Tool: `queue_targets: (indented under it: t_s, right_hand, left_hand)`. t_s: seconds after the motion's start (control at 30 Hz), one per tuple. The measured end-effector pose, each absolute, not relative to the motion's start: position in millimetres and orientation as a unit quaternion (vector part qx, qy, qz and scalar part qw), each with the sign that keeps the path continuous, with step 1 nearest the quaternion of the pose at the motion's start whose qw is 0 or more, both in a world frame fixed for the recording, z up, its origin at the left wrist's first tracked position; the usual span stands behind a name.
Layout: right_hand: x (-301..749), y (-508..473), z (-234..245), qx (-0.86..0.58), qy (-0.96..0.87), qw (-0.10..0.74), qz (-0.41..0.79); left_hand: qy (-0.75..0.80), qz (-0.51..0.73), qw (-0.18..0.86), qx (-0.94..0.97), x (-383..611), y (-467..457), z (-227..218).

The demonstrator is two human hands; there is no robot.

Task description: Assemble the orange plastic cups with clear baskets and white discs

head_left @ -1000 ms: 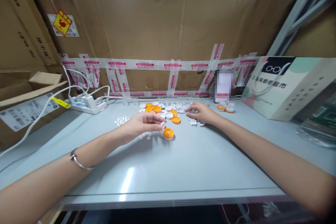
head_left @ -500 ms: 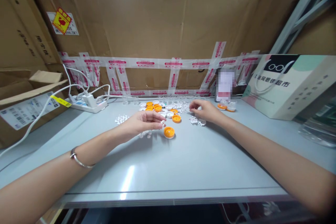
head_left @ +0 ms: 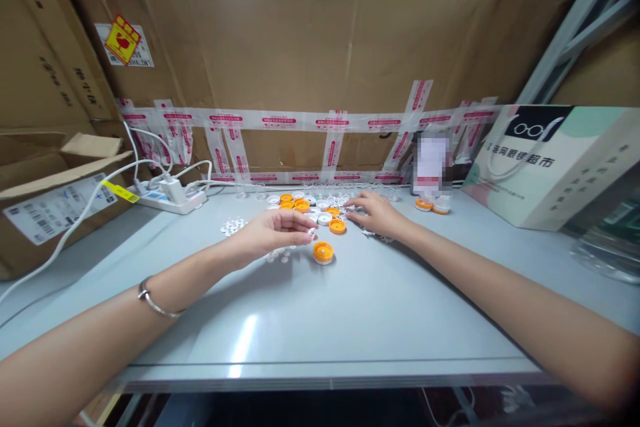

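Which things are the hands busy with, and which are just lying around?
Busy with:
left hand pinching a small white piece
right hand with its fingers at the heap of orange and white caps
single orange cap beside the left hand

Lying around:
power strip
paper bag
cardboard box

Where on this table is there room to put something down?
Bare: the near table between left hand and right hand, and beside the paper bag. Crowded: the caps by both hands, the power strip far left.
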State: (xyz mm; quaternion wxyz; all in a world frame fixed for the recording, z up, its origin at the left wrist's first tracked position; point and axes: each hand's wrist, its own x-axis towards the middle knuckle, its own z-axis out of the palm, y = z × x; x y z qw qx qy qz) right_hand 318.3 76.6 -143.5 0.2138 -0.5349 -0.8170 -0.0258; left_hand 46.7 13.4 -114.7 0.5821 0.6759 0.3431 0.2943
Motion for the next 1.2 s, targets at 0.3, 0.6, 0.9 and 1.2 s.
queue_targets:
  t_s: [0.3, 0.6, 0.9, 1.2]
  right_hand:
    - [314.6, 77.1, -147.5, -0.531, -0.817, 0.218, -0.054]
    - [286.8, 25.5, -117.8, -0.451, -0.754, 0.424, 0.22]
    - [257.0, -7.4, -117.4, -0.395, -0.624, 0.454, 0.498]
    - [255.9, 0.6, -126.6, -0.432, -0.546, 0.48, 0.534]
  left_hand:
    - [0.342, 0.3, 0.568, 0.685, 48.9, 10.8, -112.1]
    - [0.365, 0.33, 0.548, 0.677, 50.1, 6.2, -109.4]
    - [0.368, 0.361, 0.464, 0.72, 57.0, 5.5, -117.9]
    - [0.349, 0.402, 0.281, 0.799, 58.6, -1.1, -117.9]
